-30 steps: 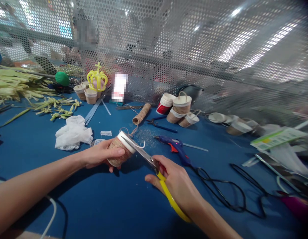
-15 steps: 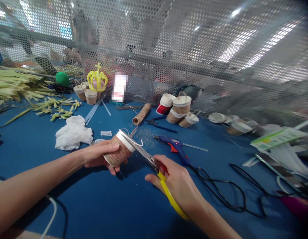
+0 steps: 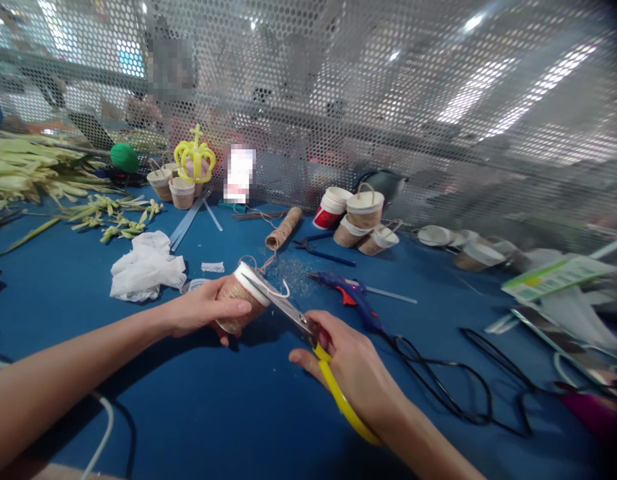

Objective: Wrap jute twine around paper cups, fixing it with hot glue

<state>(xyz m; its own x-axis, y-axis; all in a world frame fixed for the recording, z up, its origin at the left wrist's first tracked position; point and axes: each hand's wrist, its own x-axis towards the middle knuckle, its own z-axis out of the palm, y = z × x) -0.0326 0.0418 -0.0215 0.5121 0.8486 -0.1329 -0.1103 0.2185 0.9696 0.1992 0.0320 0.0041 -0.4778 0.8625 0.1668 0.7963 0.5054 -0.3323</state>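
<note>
L hand: fingers gripping cup, tilted above worktop. R hand: fingers closed on scissors, blades touching cup rim. Glue gun at 3 o'clock.

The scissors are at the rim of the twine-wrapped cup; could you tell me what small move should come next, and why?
Probably close the scissors in the right hand: their blades lie at the loose white strip curling off the rim of the cup, which the left hand steadies.

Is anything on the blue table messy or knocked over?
Yes. Behind the glue gun, two twine-wrapped cups lie tipped on their sides while one stands upright. Fine crumbs are scattered on the blue table beyond the cup in the left hand.
</note>
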